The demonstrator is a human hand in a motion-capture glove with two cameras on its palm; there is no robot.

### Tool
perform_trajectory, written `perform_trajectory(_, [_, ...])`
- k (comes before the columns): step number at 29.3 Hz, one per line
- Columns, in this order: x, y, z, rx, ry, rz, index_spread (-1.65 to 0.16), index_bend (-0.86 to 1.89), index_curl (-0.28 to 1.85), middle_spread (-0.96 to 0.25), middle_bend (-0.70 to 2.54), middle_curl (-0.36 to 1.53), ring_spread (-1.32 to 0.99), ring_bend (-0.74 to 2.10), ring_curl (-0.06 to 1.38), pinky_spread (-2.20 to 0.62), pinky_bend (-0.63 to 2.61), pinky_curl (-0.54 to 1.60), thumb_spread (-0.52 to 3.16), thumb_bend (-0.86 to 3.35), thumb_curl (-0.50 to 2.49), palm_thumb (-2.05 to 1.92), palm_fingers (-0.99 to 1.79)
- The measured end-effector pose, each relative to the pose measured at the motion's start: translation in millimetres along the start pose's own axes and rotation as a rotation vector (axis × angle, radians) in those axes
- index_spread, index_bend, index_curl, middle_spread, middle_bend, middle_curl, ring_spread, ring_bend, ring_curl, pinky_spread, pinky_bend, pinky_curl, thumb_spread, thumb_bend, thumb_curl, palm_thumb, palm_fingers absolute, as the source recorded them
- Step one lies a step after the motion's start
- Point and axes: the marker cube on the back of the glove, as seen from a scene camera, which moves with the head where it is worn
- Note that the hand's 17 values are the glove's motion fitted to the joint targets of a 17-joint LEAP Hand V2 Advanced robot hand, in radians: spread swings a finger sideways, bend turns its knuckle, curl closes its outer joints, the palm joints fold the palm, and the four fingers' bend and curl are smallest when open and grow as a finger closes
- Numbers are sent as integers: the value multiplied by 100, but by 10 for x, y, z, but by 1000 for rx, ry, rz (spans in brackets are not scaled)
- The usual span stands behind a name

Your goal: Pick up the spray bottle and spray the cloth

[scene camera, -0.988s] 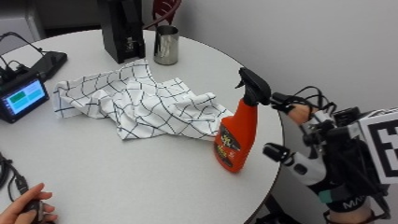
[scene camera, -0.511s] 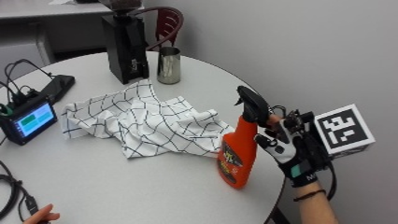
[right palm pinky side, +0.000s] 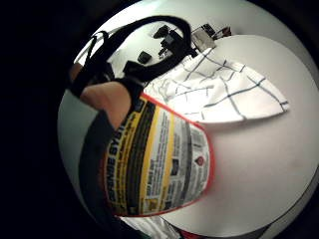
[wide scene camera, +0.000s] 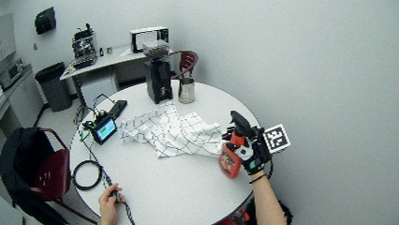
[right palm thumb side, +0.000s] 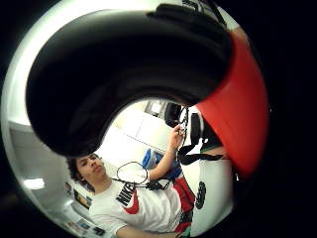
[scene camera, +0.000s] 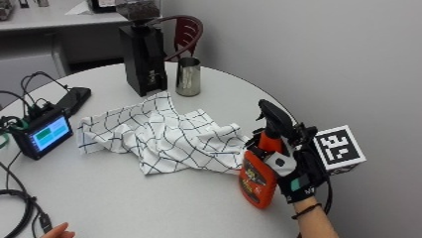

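So the gloved right hand (scene camera: pixel 293 171) is wrapped around the neck of the orange spray bottle (scene camera: pixel 258 181), fingers curled round it just under the black trigger head (scene camera: pixel 276 116). The bottle stands upright near the edge of the round white bench (scene camera: pixel 131 198); I can't tell whether its base is touching the top or just off it. Its nozzle points toward the cloth.

The cloth (scene camera: pixel 158 136), white with a dark grid pattern, lies crumpled in the middle of the bench, and its nearest corner sits just beside the bottle's base. From the little-finger palm view the bottle's yellow and black label (right palm pinky side: pixel 154 164) fills most of the frame, with the cloth (right palm pinky side: pixel 224 89) spread out beyond it on the bench.

Other stuff on the bench: a black coffee grinder (scene camera: pixel 140 54) and a steel cup (scene camera: pixel 188 77) at the far side, close together, and a small screen (scene camera: pixel 41 135) with cables off to the side of the cloth. The bare hand (wide scene camera: pixel 111 194) rests at the near edge on a cable.
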Motion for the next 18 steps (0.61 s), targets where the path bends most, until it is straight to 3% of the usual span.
perform_trajectory(7, [24,31,-127,62,44,65,-26,13,28,-12,45,43,-9,46,37,25,16,30,88,6,45,96,108])
perform_trajectory(18, [-674,-745,-293,-149,181,195,-21,11,29,-12,44,45,-9,51,39,25,21,32,79,0,52,98,112])
